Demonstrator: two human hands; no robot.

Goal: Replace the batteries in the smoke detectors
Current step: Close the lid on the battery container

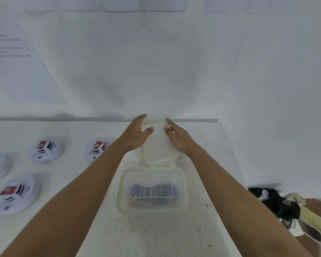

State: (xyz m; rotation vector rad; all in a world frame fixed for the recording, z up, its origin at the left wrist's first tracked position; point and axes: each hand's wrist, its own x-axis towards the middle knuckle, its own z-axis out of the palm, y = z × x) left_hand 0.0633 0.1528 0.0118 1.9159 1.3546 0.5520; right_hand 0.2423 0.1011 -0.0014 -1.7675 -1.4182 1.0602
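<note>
Two bare forearms reach out from the near edge of the white surface (174,234) towards its far edge. Between them, close to the near edge, sits a clear box (120,193) with a pale green rim, lid off, with a row of batteries (152,191) lying side by side inside.

Just past the box's far rim is the clear lid (158,145), which runs up to the far edge, where the surface meets the wall (156,62). The left grip (137,133) holds the lid's left side and the right grip (178,135) its right side. On each, the fingers lie almost straight along the side and the thumb is set on top. I cannot tell whether the lid rests on the surface or is lifted off it.

Four smoke detectors (47,149) lie well to the left of the box, in two loose rows near the left edge, each with a red and white tag. One sits just beside the left forearm and another is cut off by the picture's edge. A printed sheet (17,62) hangs on the wall above them.

Bare surface lies right of the box as far as the right edge. Beyond that edge, lower down, are a black bundle (274,203) and something patterned brown and pale green (313,221).
</note>
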